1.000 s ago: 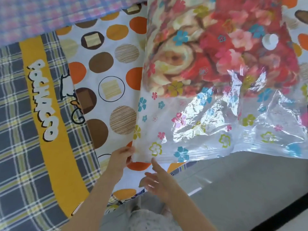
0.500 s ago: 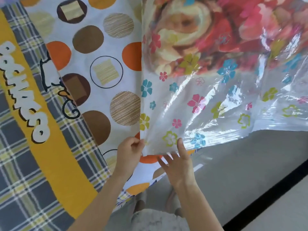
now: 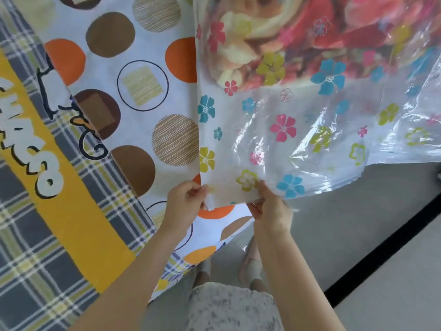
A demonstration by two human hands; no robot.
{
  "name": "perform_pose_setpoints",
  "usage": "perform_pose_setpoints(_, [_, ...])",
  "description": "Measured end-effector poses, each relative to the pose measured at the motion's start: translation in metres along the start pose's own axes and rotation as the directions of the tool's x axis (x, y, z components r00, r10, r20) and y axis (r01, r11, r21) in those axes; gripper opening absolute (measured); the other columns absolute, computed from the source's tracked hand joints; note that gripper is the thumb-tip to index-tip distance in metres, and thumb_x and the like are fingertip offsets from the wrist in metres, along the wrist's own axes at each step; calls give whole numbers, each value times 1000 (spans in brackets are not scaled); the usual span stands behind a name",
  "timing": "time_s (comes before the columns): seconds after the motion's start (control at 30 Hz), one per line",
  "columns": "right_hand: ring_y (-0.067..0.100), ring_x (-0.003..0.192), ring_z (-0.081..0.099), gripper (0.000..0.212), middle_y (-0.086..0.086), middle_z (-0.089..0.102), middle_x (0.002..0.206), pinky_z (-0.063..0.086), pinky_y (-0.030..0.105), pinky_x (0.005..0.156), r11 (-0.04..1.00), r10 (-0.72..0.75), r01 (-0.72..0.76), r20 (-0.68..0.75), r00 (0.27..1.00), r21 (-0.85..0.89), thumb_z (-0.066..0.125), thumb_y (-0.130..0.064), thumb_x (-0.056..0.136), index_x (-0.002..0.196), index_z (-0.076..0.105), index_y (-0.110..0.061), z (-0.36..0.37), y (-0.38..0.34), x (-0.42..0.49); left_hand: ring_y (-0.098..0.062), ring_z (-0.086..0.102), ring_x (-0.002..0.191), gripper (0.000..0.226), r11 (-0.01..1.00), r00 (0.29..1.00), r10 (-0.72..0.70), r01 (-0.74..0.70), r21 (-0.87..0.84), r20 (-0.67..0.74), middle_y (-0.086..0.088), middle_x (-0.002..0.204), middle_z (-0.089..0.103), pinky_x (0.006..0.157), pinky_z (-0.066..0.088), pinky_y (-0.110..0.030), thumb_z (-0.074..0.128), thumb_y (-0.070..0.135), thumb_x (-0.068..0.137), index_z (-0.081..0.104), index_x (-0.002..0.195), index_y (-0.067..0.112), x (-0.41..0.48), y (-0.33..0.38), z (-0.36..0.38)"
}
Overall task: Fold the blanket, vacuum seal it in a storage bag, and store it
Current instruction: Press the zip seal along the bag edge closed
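at the near edge of the bed we see the storage bag (image 3: 298, 139), clear plastic printed with small coloured flowers. it lies partly on the dotted sheet (image 3: 143, 91), and its near end reaches out over the grey floor (image 3: 358, 223). the blanket (image 3: 298, 32), red and cream with a large floral pattern, sits inside the far part of the bag; the near part is flat, creased and shiny. the left hand (image 3: 183, 204) pinches the bag's near left corner, its fingers (image 3: 195, 191) curled together on the plastic. the right hand (image 3: 272, 209) grips the same near edge just beside it, one digit on top and the others curled beneath, clamped on the bag. left of the sheet we see a plaid cover (image 3: 35, 259) with a yellow band. a black strip (image 3: 381, 247) crosses the floor at the right.
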State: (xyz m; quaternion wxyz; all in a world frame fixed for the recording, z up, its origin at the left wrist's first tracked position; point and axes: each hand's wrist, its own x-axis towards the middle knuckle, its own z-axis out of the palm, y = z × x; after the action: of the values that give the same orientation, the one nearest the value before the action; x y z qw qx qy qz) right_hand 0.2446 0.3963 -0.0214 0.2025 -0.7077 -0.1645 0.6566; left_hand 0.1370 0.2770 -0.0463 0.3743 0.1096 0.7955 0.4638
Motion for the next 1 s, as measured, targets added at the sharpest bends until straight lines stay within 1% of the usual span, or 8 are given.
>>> perform_pose_setpoints(0.1, [12, 57, 57, 13, 4, 60, 66, 54, 31, 73, 1000, -7, 6, -64, 998, -29, 70, -7, 83, 75, 61, -6, -11, 4, 9, -21, 58, 56, 28, 984, 990, -128, 134, -118, 51, -11, 55, 59, 68, 53, -41, 60, 15, 89, 60, 66, -1, -9, -4, 10])
perform_pose_setpoints(0.17, [16, 64, 59, 10, 7, 62, 72, 54, 34, 80, 999, 51, -49, -79, 996, 21, 70, -7, 83, 80, 61, -4, -19, 11, 17, -19, 54, 55, 27, 963, 973, -229, 232, -135, 42, 1, 48, 56, 69, 53, -42, 60, 14, 89, 60, 65, 2, -13, -11, 20])
perform_pose_setpoints(0.23, [17, 75, 65, 16, 9, 67, 84, 58, 30, 75, 993, 97, -97, 15, 995, 60, 69, -13, 84, 95, 63, -2, -25, 20, 25, -18, 51, 53, 28, 947, 961, -276, 274, -166, 14, 5, 45, 54, 64, 51, -38, 59, 15, 91, 58, 65, 4, -16, -17, 27])
perform_pose_setpoints(0.37, [11, 73, 69, 19, 2, 71, 82, 57, 24, 63, 989, 76, -105, 250, 965, 104, 61, -21, 90, 103, 65, -8, -29, 28, 36, -11, 55, 53, 29, 975, 986, -169, 168, -143, 9, 3, 50, 56, 62, 49, -29, 56, 20, 92, 58, 68, 5, -21, -19, 21])
perform_pose_setpoints(0.53, [17, 87, 67, 28, 3, 70, 92, 54, 25, 63, 998, 64, -69, 356, 932, 0, 64, -22, 86, 109, 66, -6, -26, 28, 38, -10, 60, 60, 27, 1000, 998, -26, 27, -13, 60, -6, 61, 61, 63, 48, -20, 55, 18, 92, 58, 75, -2, -18, -19, 12])
perform_pose_setpoints(0.67, [7, 84, 66, 18, -4, 72, 91, 54, 22, 67, 999, 47, -50, 302, 952, -1, 63, -19, 87, 103, 69, -12, -32, 27, 34, -5, 57, 56, 24, 996, 996, -63, 67, -62, 58, -8, 64, 60, 62, 51, -18, 55, 14, 92, 60, 75, -3, -22, -17, 18])
perform_pose_setpoints(0.77, [8, 76, 67, 6, -4, 73, 80, 53, 28, 77, 997, 65, -74, 271, 960, 21, 66, -18, 83, 87, 70, -15, -37, 28, 34, -10, 56, 55, 25, 991, 993, -109, 113, -78, 43, -3, 58, 57, 64, 55, -30, 57, 14, 92, 60, 67, 9, -26, -22, 25])
perform_pose_setpoints(1.0, [13, 66, 70, 20, 4, 71, 76, 56, 24, 57, 988, 95, -128, 300, 949, 92, 63, -21, 89, 98, 65, -3, -31, 32, 30, -15, 52, 55, 24, 923, 967, -241, 203, -328, -80, -1, 54, 57, 66, 50, -34, 58, 10, 90, 63, 67, 11, -42, -22, 37])
